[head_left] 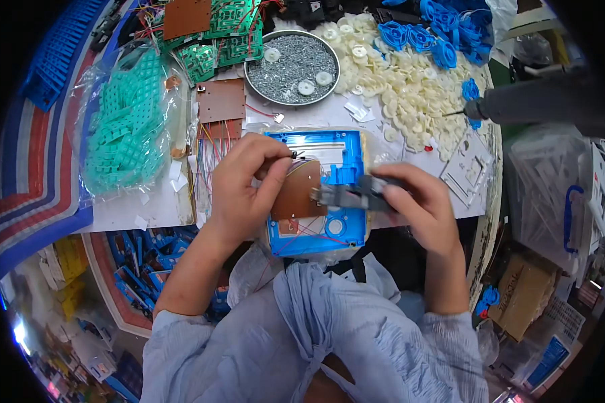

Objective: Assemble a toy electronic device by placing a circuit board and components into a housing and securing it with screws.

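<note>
A blue plastic housing [356, 232] lies in front of me, with a brown circuit board [298, 195] over its left half. My left hand [245, 185] is closed at the board's upper left edge, thumb and forefinger pinching a small black piece [294, 156] with thin wires beside it. My right hand [420, 201] grips a dark grey plastic part [356, 195], slightly blurred, over the housing's right side; its left end is by the board's edge. Thin red wires [316, 234] run across the housing's lower part.
Behind the housing stands a round metal tray of screws [292, 64]. White plastic discs [410, 87] are heaped at the far right, near a dark power screwdriver [538, 104]. Bagged teal plastic parts [128, 127] and green circuit boards [232, 47] lie left. Blue parts [138, 269] sit below the table edge.
</note>
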A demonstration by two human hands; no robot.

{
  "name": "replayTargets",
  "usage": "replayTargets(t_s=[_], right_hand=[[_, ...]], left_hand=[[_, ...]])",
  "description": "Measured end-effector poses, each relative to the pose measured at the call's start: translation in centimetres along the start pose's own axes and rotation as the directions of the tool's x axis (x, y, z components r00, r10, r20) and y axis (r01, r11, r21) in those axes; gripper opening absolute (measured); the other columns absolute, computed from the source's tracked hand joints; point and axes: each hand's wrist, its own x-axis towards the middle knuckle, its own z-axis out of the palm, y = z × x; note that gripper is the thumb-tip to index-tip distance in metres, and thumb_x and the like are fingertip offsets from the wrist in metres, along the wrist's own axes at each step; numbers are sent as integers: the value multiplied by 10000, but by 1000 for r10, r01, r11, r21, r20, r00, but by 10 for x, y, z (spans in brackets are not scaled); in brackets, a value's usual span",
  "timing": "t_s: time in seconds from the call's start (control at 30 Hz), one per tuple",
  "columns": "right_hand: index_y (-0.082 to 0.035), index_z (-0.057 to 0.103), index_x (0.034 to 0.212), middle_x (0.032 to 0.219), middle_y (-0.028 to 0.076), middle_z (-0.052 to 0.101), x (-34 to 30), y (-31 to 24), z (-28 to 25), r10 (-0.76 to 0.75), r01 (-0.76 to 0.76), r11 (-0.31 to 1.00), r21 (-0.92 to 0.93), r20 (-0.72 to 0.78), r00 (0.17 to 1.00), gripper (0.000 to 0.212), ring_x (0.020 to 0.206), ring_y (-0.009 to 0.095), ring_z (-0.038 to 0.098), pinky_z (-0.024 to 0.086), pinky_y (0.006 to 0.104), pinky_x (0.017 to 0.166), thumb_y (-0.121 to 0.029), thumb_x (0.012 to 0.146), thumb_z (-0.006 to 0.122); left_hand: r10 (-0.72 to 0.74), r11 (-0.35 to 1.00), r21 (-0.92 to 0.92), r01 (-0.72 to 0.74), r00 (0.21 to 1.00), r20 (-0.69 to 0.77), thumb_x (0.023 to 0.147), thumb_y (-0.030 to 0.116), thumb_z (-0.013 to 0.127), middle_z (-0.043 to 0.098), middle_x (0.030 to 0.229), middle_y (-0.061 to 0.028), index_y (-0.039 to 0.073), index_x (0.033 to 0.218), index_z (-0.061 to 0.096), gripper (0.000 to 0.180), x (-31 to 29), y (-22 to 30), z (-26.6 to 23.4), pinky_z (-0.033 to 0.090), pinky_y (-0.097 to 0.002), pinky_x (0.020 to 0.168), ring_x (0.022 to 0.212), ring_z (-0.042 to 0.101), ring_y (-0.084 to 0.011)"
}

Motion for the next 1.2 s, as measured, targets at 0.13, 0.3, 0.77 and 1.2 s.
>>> replayTargets(t_s=[0.13, 0.3, 0.77, 1.2], right_hand=[[20, 654, 1244, 862, 23, 669, 37, -5, 14, 57, -52, 998, -38, 146, 988, 284, 685, 50, 603, 479, 213, 576, -170, 1038, 611], [10, 609, 1295, 1040, 74, 672, 45, -9, 16, 150, -153, 988, -3, 241, 959, 400, 752, 71, 639, 517, 230, 587, -185, 965, 721], [-2, 661, 1184, 1095, 154, 690, 40, -1, 18, -189, 258, 867, -427, 198, 962, 454, 942, 272, 707, 565, 332, 763, -137, 787, 835], [-2, 667, 1163, 1098, 154, 693, 42, -6, 20, -125, 212, 869, -448, 216, 968, 436, 934, 298, 712, 574, 341, 754, -146, 789, 840]], left_hand=[[-60, 995, -70, 66, 994, 90, 940, 48, 669, 639, 868, -57, 7, 1006, 684, 79, 6, 2, -5, 479, -260, 647, 731, 617, -131], [-16, 1000, -20, 22, 961, 276, 914, 35, 685, 657, 877, -85, 3, 975, 690, 69, 14, 9, -17, 491, -313, 662, 747, 635, -187], [191, 890, 245, -384, 802, 565, 855, 96, 710, 624, 830, -106, 58, 901, 613, 114, 50, 15, -26, 507, -445, 663, 771, 646, -339], [233, 844, 220, -489, 704, 671, 824, 137, 656, 600, 827, -101, 50, 900, 584, 136, 62, 18, -25, 537, -430, 706, 814, 671, -313]])
